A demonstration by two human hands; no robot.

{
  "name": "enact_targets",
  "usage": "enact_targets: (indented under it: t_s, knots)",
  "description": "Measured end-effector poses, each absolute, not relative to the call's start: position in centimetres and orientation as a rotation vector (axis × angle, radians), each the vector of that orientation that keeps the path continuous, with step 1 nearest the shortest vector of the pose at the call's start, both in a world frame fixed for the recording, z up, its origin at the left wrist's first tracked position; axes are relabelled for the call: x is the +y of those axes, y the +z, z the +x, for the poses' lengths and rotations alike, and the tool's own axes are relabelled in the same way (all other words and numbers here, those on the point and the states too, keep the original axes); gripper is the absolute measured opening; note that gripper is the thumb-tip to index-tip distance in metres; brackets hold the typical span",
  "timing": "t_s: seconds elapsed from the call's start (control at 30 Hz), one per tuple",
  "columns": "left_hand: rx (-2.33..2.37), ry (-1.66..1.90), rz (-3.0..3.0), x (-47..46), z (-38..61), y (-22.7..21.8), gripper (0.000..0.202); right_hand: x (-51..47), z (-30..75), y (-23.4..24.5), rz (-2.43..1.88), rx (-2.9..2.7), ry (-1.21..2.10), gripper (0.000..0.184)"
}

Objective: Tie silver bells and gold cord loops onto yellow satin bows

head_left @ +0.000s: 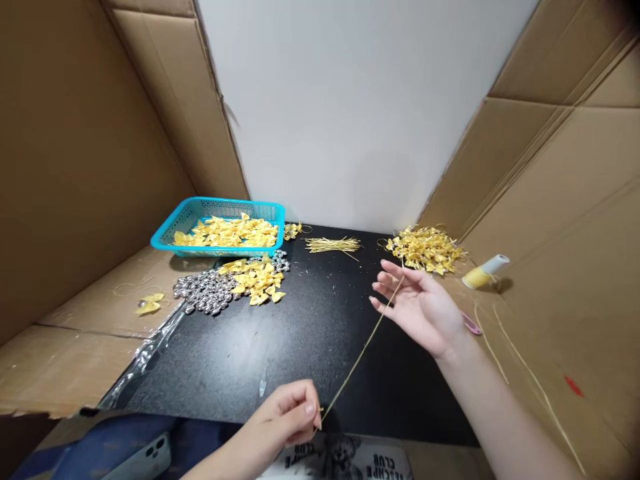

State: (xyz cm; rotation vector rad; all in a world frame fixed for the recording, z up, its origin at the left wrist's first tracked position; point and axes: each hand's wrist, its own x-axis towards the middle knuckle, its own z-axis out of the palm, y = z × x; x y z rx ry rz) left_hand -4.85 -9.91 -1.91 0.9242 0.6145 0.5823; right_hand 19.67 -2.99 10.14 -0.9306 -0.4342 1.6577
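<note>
While a thin yellow cord point(363, 349) slants across the near half of the black desk point(240, 373), its lower end meets the left hand point(287, 417), whose thumb and forefinger are pinched together on it. Its upper part runs to the right hand point(420, 310), farther from the body, palm exposed and fingers loosely curved; the cord crosses near the thumb tip, but whether it is gripped there I cannot tell. The two hands are well apart, with the cord looking straight between them.

Beyond, at the far left, a turquoise perforated basket point(173, 233) contains yellow bow-like pieces point(230, 231). Just in front sit silver beads point(207, 293) and a heap of similar yellow bows point(260, 280). A bundle of cords point(333, 245) lies at the back, left of a pile of strung yellow bows point(425, 250).

Below the desk's near edge, printed cloth point(345, 457) shows "CLUB" twice, upside down; the word beside it is hard to read.
</note>
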Motion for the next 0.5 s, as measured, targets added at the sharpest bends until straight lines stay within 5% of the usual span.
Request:
enact_targets:
  t_s: [0.33,0.5]
  knots:
    - [0.628,0.437,0.994,-10.2,-5.3,-1.4,0.048,-2.0,19.2,10.6,-0.917,-0.446,1.725,0.021]
    - [0.606,0.565,1.032,-10.2,-5.2,-0.9,0.037,-1.7,20.7,13.1,-0.937,-0.492,1.492,0.015]
